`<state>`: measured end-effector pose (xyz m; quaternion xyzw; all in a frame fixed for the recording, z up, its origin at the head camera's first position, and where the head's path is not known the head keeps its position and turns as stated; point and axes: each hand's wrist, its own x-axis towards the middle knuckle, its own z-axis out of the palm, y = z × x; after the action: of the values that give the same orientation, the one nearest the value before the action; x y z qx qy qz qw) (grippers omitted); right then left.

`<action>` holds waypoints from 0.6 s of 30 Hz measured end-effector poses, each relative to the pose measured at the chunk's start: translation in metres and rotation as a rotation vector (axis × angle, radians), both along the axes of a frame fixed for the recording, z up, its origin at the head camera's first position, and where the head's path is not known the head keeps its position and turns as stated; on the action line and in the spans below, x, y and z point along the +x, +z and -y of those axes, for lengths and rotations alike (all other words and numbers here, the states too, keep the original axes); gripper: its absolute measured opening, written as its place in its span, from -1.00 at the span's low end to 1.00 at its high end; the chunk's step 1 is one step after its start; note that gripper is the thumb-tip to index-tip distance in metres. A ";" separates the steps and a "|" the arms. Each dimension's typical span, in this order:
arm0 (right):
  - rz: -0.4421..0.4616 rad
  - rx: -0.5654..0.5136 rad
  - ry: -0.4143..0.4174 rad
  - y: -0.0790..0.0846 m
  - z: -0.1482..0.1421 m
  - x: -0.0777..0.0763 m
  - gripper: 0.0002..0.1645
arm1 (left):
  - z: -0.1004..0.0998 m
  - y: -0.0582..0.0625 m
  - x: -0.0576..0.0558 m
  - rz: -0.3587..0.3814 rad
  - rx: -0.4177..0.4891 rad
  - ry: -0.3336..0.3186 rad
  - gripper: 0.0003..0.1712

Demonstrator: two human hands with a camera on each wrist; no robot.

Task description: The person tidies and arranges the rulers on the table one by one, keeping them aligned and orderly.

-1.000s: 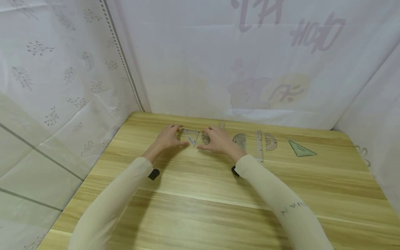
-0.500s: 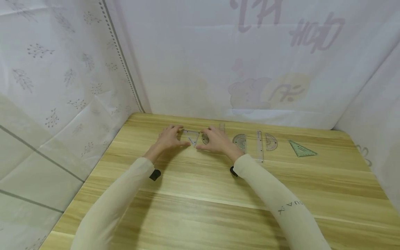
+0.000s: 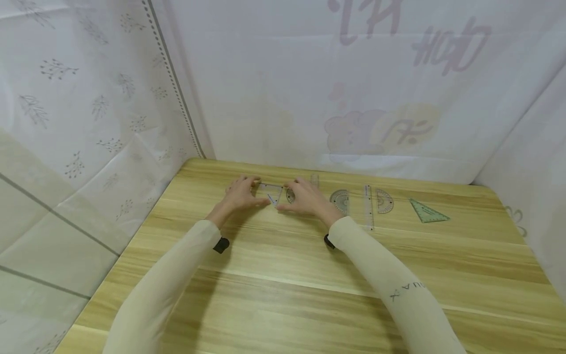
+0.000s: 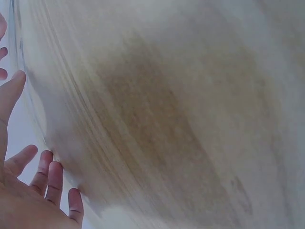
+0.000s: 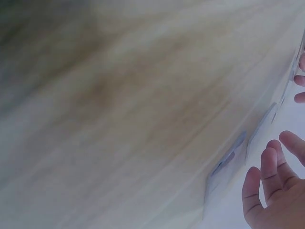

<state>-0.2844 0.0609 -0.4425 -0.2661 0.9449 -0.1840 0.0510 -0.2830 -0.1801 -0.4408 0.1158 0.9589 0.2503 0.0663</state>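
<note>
A clear set square [image 3: 277, 196] lies flat near the back of the table, its point toward me. My left hand [image 3: 240, 194] is at its left side, index finger by the upper left corner and thumb near the lower tip. On the opposite side, my right hand [image 3: 309, 200] has its thumb by the tip and a finger by the upper right corner. Whether the fingertips touch the plastic is hard to tell. Under the right hand's fingers a small round-edged protractor [image 3: 290, 195] is partly hidden. Both wrist views show loosely extended fingers with nothing pinched between them.
Right of the hands lie a protractor [image 3: 340, 200], a long clear ruler [image 3: 369, 209], another protractor [image 3: 384, 201] and a green set square [image 3: 427, 212]. A short clear ruler [image 3: 315, 180] shows behind the right hand. A printed curtain [image 3: 265, 98] hangs behind the wooden table [image 3: 283, 295].
Both hands stay almost in place around the clear set square. The right forearm has shifted slightly left; the other drawing tools have not moved.
</note>
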 end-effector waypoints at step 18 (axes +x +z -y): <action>0.016 0.024 0.020 0.001 0.008 -0.007 0.08 | 0.002 -0.006 -0.004 -0.028 0.023 -0.019 0.04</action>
<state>-0.2915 0.0531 -0.4415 -0.2733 0.9438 -0.1744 0.0634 -0.2872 -0.1823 -0.4468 0.1291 0.9557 0.2590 0.0540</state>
